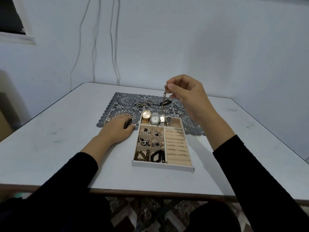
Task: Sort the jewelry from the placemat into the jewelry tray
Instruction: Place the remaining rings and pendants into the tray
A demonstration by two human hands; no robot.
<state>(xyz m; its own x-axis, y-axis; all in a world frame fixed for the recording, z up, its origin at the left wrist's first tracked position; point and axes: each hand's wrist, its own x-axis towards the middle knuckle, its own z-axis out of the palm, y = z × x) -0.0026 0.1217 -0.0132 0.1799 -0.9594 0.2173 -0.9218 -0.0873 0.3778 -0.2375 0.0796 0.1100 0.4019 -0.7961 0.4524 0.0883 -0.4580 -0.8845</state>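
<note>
My right hand (pixel 185 91) is raised above the placemat (pixel 120 104) and pinches one end of a gold chain (pixel 164 96), which dangles down toward the tray's watch compartment. My left hand (pixel 119 127) lies at the tray's left side, on the placemat's near corner, with a small dark piece (pixel 127 123) under its fingers. The beige jewelry tray (pixel 160 165) holds several watches (pixel 154 119) in its far row, brooches and bead bracelets (pixel 158 155) in the left cells, and rings in the right rolls (pixel 178 148). On the placemat lie a silver chain (pixel 142 103), a black piece (pixel 166 102) and bangles (pixel 178 103).
The white table (pixel 66 148) ends in a front edge close to my body and a right edge near the wall. Cables (pixel 113 39) hang down the wall behind the table. A patterned rug (pixel 150 215) shows under the table.
</note>
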